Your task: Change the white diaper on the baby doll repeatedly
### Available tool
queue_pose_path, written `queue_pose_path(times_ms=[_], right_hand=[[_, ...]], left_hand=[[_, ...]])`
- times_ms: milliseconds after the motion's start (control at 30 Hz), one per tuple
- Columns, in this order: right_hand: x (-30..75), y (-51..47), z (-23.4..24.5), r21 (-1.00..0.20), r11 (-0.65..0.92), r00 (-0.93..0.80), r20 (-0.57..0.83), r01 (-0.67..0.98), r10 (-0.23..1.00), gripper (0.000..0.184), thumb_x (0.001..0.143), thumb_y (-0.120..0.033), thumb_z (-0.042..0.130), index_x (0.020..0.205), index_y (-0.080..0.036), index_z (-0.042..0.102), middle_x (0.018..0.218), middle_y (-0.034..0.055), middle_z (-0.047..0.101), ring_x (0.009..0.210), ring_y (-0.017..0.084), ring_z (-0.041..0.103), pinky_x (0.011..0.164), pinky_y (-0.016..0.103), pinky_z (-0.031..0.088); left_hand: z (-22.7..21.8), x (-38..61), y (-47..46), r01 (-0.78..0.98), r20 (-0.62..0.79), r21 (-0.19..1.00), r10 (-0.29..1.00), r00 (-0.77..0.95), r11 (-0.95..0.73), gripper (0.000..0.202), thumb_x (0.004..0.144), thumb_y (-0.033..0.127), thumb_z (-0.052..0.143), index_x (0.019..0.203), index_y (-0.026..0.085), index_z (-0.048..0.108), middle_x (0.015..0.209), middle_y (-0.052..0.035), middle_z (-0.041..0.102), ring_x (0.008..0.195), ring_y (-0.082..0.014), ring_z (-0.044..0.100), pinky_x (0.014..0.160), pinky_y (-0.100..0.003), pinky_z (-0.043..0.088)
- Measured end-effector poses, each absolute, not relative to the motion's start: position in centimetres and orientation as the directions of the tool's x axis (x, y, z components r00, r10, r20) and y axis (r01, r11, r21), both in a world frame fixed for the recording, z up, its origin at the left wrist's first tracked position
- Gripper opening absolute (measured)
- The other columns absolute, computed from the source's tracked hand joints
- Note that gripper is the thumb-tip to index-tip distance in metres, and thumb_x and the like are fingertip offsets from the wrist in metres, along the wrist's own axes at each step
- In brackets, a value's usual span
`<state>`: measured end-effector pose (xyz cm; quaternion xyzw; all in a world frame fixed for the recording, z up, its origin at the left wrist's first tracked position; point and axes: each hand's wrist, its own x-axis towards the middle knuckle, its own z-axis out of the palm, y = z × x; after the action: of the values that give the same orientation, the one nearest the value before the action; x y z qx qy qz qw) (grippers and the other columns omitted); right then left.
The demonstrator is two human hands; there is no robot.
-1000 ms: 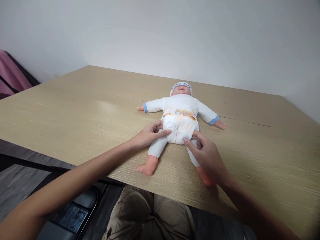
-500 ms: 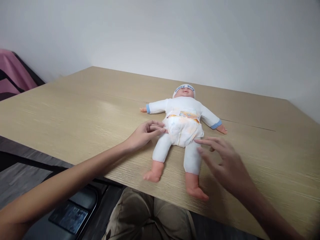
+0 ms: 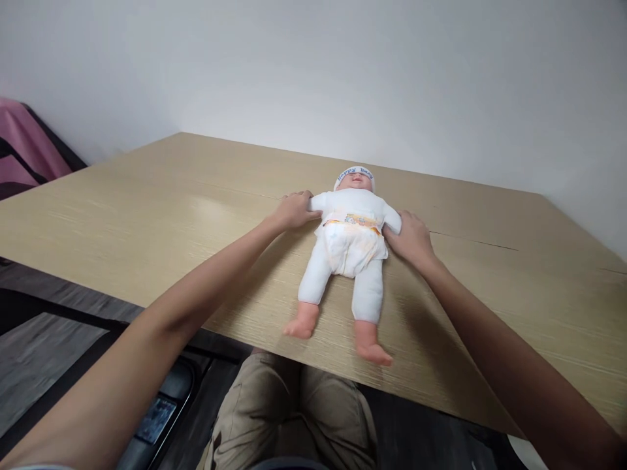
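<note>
A baby doll (image 3: 360,198) in a white outfit lies on its back, feet towards me, on the wooden table. A white diaper (image 3: 350,247) with an orange patterned waistband is wrapped around its hips. On its head sits a white cap (image 3: 354,173) with blue lettering. My left hand (image 3: 294,210) is closed around the doll's arm on the left. Around the other arm, on the right, my right hand (image 3: 412,238) is closed too. Both doll hands and cuffs are hidden by my hands.
The wooden table (image 3: 147,215) has a thin seam across it and meets a pale wall (image 3: 313,78) behind. Pink cloth (image 3: 22,140) hangs at the far left. A dark phone-like object (image 3: 157,418) lies on a chair at lower left, beside my legs (image 3: 294,411).
Both hands have moved up from beside the diaper and thigh to the doll's arms and taken hold of them. The doll has shifted slightly to the left and away from me.
</note>
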<state>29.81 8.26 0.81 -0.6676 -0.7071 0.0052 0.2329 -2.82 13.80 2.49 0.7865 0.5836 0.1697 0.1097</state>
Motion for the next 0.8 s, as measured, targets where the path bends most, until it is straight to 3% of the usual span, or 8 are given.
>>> queue_pose_path(times_ms=[100, 200, 367, 467, 600, 700, 800], right_hand=[[29.0, 8.1, 1.7, -0.368, 0.029, 0.085, 0.288, 0.929, 0.954, 0.042, 0.1, -0.037, 0.059, 0.13, -0.012, 0.075, 0.129, 0.026, 0.078, 0.114, 0.041, 0.069, 0.096, 0.047, 0.052], [29.5, 5.9, 3.4, -0.421, 0.064, 0.071, 0.297, 0.905, 0.952, 0.041, 0.097, -0.037, 0.061, 0.13, -0.017, 0.077, 0.131, 0.0227, 0.08, 0.113, 0.04, 0.07, 0.095, 0.047, 0.053], [30.8, -2.3, 7.5, -0.583, 0.214, -0.06, 0.272, 0.784, 0.96, 0.048, 0.094, -0.042, 0.065, 0.137, -0.024, 0.077, 0.134, 0.0146, 0.082, 0.11, 0.037, 0.074, 0.092, 0.046, 0.056], [30.7, -9.0, 9.1, -0.578, 0.267, -0.122, 0.278, 0.771, 0.953, 0.046, 0.09, -0.045, 0.07, 0.133, -0.029, 0.079, 0.126, 0.0124, 0.084, 0.111, 0.041, 0.077, 0.092, 0.048, 0.059], [29.7, -17.8, 8.8, -0.583, 0.295, -0.171, 0.258, 0.757, 0.951, 0.049, 0.086, -0.038, 0.075, 0.135, -0.037, 0.081, 0.128, 0.0107, 0.083, 0.112, 0.044, 0.078, 0.091, 0.053, 0.063], [28.4, -23.0, 7.0, -0.641, 0.297, -0.248, 0.169, 0.708, 0.954, 0.05, 0.088, -0.033, 0.072, 0.137, -0.039, 0.081, 0.132, 0.0094, 0.082, 0.116, 0.043, 0.077, 0.094, 0.055, 0.064], [26.7, -26.0, 3.8, -0.664, 0.294, -0.329, 0.076, 0.688, 0.941, 0.054, 0.089, -0.028, 0.065, 0.14, -0.04, 0.079, 0.138, 0.0061, 0.079, 0.125, 0.039, 0.074, 0.105, 0.055, 0.062]], left_hand=[[3.6, -2.4, 12.7, 0.886, 0.123, 0.38, 0.964, 0.234, -0.264, 0.057, 0.098, 0.053, 0.069, 0.136, 0.011, 0.065, 0.132, -0.024, 0.077, 0.116, -0.037, 0.068, 0.101, -0.044, 0.048], [5.5, -2.8, 8.6, 0.87, 0.125, 0.444, 0.976, 0.179, -0.216, 0.051, 0.092, 0.053, 0.074, 0.124, 0.015, 0.066, 0.12, -0.018, 0.078, 0.104, -0.0335, 0.069, 0.089, -0.039, 0.049], [7.8, -3.9, -5.9, 0.713, 0.151, 0.679, 0.984, 0.1, -0.176, 0.055, 0.086, 0.063, 0.081, 0.114, 0.024, 0.055, 0.1, -0.0066, 0.073, 0.09, -0.0303, 0.067, 0.078, -0.037, 0.046], [6.2, -4.0, -16.5, 0.576, 0.126, 0.799, 0.985, 0.119, -0.172, 0.053, 0.087, 0.057, 0.084, 0.114, 0.027, 0.049, 0.095, -0.0049, 0.071, 0.083, -0.0297, 0.067, 0.072, -0.038, 0.045], [1.3, -4.3, -28.1, 0.554, -0.062, 0.83, 0.979, 0.194, -0.057, 0.048, 0.081, 0.038, 0.083, 0.118, 0.031, 0.054, 0.114, -0.0085, 0.074, 0.099, -0.037, 0.075, 0.08, -0.046, 0.057], [-1.9, -5.8, -33.7, 0.543, -0.182, 0.84, 0.932, 0.315, -0.019, 0.063, 0.075, 0.028, 0.077, 0.132, 0.035, 0.054, 0.125, -0.0106, 0.076, 0.111, -0.0415, 0.078, 0.089, -0.049, 0.062], [-3.5, -8.0, -37.0, 0.585, -0.264, 0.811, 0.904, 0.337, 0.019, 0.065, 0.072, 0.025, 0.073, 0.133, 0.034, 0.052, 0.12, -0.0085, 0.078, 0.108, -0.0399, 0.079, 0.087, -0.046, 0.061]])
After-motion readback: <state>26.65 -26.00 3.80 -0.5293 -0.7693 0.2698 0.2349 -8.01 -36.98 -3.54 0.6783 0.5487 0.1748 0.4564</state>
